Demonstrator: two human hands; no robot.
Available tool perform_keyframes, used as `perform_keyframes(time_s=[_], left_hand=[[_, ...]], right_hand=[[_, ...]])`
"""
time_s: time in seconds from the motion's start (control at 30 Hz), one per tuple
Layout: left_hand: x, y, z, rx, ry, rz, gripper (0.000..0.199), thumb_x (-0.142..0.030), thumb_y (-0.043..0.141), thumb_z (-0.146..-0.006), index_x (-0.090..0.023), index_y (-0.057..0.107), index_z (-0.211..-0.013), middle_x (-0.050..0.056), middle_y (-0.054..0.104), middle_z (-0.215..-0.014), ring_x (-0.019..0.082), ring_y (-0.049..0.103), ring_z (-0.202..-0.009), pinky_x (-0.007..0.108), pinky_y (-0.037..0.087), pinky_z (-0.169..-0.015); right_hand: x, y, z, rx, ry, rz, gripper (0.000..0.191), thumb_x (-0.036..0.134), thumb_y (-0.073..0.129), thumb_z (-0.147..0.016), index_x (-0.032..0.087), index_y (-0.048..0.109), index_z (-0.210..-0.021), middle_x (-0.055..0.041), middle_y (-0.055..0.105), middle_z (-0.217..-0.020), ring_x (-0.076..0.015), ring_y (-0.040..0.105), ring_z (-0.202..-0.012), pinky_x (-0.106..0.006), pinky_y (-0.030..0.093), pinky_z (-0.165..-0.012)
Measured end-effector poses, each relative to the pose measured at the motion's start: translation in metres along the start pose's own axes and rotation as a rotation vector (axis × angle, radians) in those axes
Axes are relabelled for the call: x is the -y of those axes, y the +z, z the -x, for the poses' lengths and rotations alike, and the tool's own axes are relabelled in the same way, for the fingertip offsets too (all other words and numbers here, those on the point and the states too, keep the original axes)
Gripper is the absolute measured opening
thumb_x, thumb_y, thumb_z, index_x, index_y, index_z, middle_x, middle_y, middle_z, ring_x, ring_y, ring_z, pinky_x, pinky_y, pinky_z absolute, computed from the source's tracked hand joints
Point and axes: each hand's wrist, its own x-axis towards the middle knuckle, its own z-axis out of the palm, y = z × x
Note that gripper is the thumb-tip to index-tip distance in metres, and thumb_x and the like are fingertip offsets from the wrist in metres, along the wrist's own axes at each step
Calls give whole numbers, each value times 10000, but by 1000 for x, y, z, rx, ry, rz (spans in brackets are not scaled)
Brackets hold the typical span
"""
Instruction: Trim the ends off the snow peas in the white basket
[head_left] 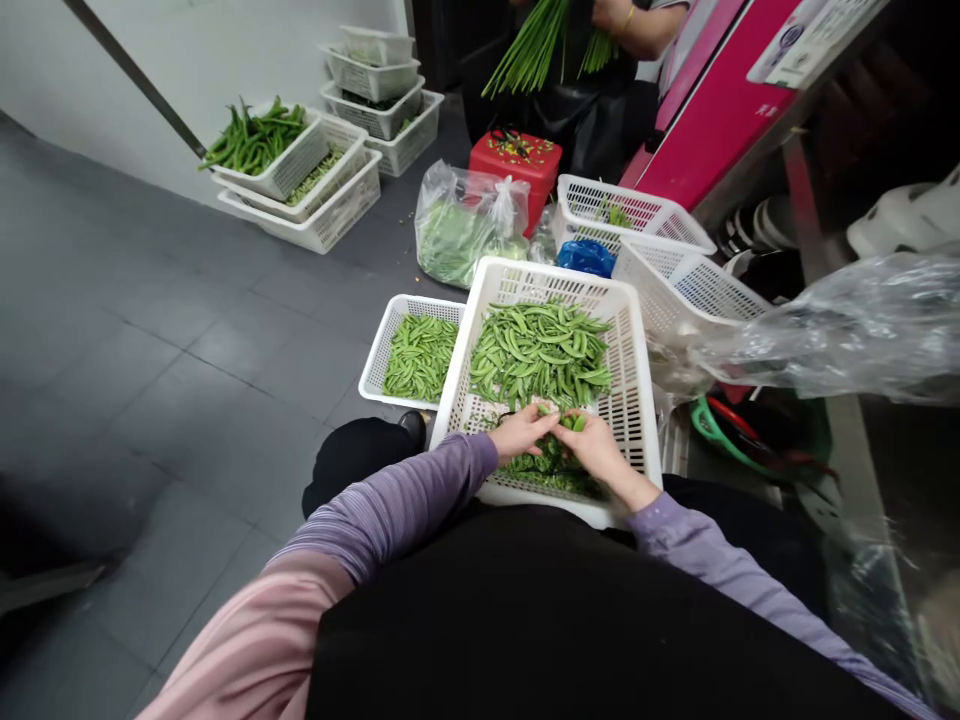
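A large white plastic basket [454,375] stands in front of me with a heap of green pea pods [541,345] in its far half. Over its near half, my left hand [525,432] and my right hand [596,445] meet with their fingertips together. The right fingers are closed on green pea pods [574,422]. My left fingers pinch at the tip of a pod beside them; the hands partly cover it. Below the hands lie darker green trimmings [551,460]. Left of this basket, a smaller white basket [369,350] holds more pea pods [421,358].
Stacked white baskets [322,235] with green peppers [259,140] stand at the wall. Ahead are a knotted plastic bag [457,235] of greens, a red stool [536,185] and a co-worker's hand [616,15] with long green stalks. Plastic sheeting [847,320] hangs on the right.
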Motion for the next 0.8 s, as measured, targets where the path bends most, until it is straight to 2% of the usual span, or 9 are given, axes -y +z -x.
perform_keyframes(time_s=[0.1, 0.2, 0.27, 0.33, 0.4, 0.47, 0.57, 0.63, 0.8], left_hand=[[0, 8, 5, 111, 72, 130, 357, -403, 449, -809, -147, 487, -1054, 59, 594, -852, 95, 578, -662, 184, 477, -501], [1, 9, 12, 171, 44, 202, 352, -398, 446, -812, -104, 517, -993, 47, 588, -671, 98, 570, -544, 191, 468, -442], [2, 6, 16, 157, 19, 208, 320, -383, 476, -798, -98, 525, -936, 36, 578, -622, 95, 564, -518, 183, 458, -423], [2, 3, 19, 82, 9, 178, 275, -364, 499, -784, -104, 520, -870, 20, 565, -606, 83, 552, -500, 169, 444, -410], [1, -3, 23, -22, 2, 132, 234, -345, 496, -781, -115, 505, -823, -2, 543, -592, 66, 531, -483, 151, 422, -392], [-2, -10, 27, -61, 0, 88, 192, -320, 486, -773, -130, 496, -792, -37, 493, -549, 50, 492, -440, 132, 378, -359], [-7, -17, 33, 60, 13, 41, 166, -300, 477, -753, -139, 503, -724, -75, 375, -455, 38, 390, -345, 131, 284, -306], [-10, -18, 37, 135, 18, 11, 165, -289, 483, -737, -135, 512, -683, -79, 341, -420, 36, 341, -316, 147, 253, -301], [-15, -16, 43, 214, 20, 37, 183, -272, 474, -729, -123, 546, -651, -78, 329, -392, 34, 328, -321, 183, 356, -398]], right_hand=[[18, 5, 20, 116, 0, -155, 318, 374, 677, -573, 159, 550, -771, 50, 517, -467, -85, 444, -369, -206, 375, -362], [28, 3, 30, 253, 46, -283, 309, 367, 681, -579, 146, 541, -743, 36, 529, -469, -95, 483, -407, -201, 380, -380], [30, 0, 34, 311, 39, -314, 306, 381, 678, -580, 142, 549, -723, 23, 545, -486, -100, 498, -424, -206, 388, -390], [29, -2, 36, 320, 23, -285, 306, 395, 672, -582, 141, 559, -708, 17, 561, -514, -91, 477, -411, -216, 393, -394], [27, -5, 35, 302, 17, -161, 299, 397, 666, -584, 145, 571, -716, 33, 546, -501, -81, 438, -378, -223, 382, -389], [26, -9, 34, 239, -35, 51, 274, 382, 661, -588, 158, 589, -729, 44, 531, -489, -90, 441, -385, -231, 378, -410], [27, -15, 32, 156, -279, 354, 187, 334, 650, -605, 186, 616, -714, 8, 604, -636, -144, 552, -582, -264, 426, -572], [31, -18, 32, 177, -443, 474, 128, 297, 628, -636, 198, 626, -717, -13, 627, -763, -164, 571, -720, -278, 423, -685], [42, -20, 35, 282, -583, 614, 94, 238, 571, -700, 193, 625, -763, -20, 607, -771, -151, 556, -732, -264, 409, -688]])
